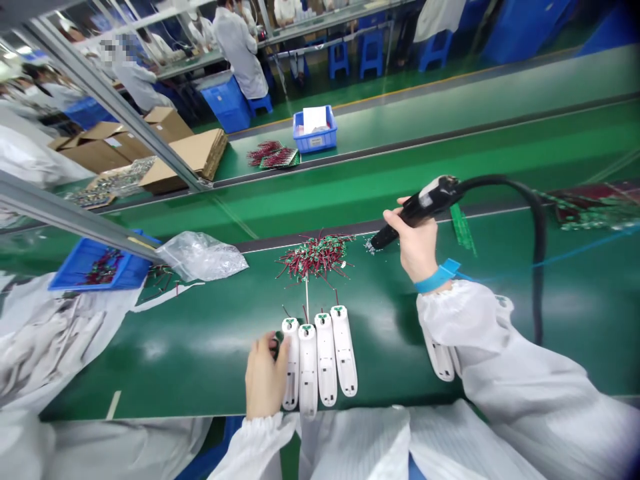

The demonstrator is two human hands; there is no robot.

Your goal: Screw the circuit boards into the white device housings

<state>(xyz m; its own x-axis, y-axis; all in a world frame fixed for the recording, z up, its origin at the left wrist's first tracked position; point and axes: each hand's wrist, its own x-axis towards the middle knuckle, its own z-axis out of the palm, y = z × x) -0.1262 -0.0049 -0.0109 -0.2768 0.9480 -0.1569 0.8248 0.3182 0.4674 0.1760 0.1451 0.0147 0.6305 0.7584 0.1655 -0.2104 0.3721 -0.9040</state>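
Observation:
My right hand (420, 243) is wrapped round a black electric screwdriver (417, 208), whose nose points down into a small pile of tiny silvery screws (371, 247). A blue wrist strap (439, 277) circles that wrist. Beside the leftmost of several long white plastic housings (291, 367), my left hand (265, 381) has its fingers curled together; a dark spot shows between them, and what they hold is hidden. Each housing lies flat with a small green circuit board at its far end, and thin red wires stick out there. Beyond them lies a heap of green boards with red wires (317, 257).
More white housings (440, 360) lie partly under my right sleeve. A clear plastic bag (200, 257) and a blue bin (103, 267) stand left. The screwdriver's thick black cable (537, 247) arches down at right. Across the green belt sits a blue basket (316, 140); people work behind.

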